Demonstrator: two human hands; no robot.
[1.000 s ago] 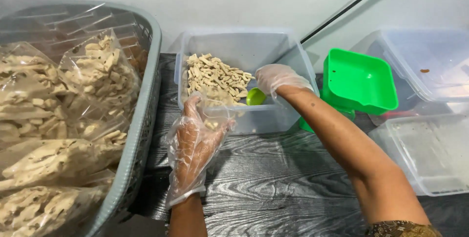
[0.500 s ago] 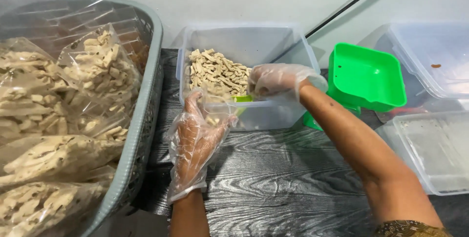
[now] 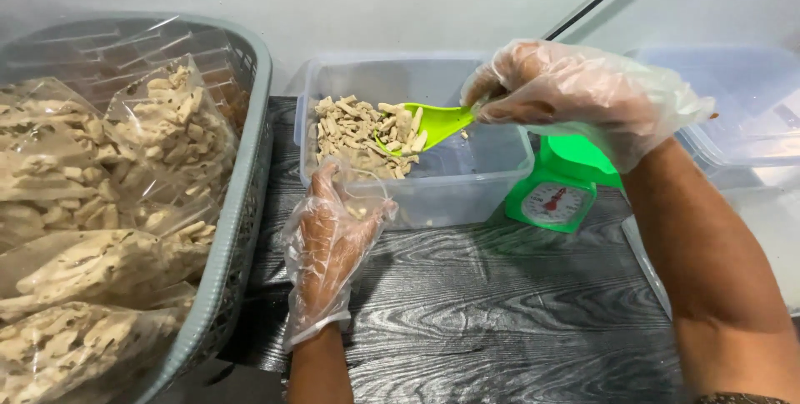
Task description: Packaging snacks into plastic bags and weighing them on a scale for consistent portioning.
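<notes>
R hand (image 3: 583, 92), in thin clear glove, grip closed on handle of green scoop (image 3: 429, 123); scoop loaded w/ pale beige strips, held over clear plastic tub (image 3: 492, 179) that holds more of same. L hand (image 3: 329, 246), gloved too, fingers curled loosely round mouth of small clear bag (image 3: 367, 204) just in front of tub, on dark wood-grain table (image 3: 500, 312). Grey basket (image 3: 237, 229) of filled bags at L; green scale (image 3: 554, 200) just R of tub.

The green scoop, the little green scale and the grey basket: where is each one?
Green scoop (image 3: 433, 123), head view, on its bowl, above the clear tub.
Green scale (image 3: 554, 202), head view, on its round dial.
Grey basket (image 3: 242, 196), head view, on its right wall.
</notes>
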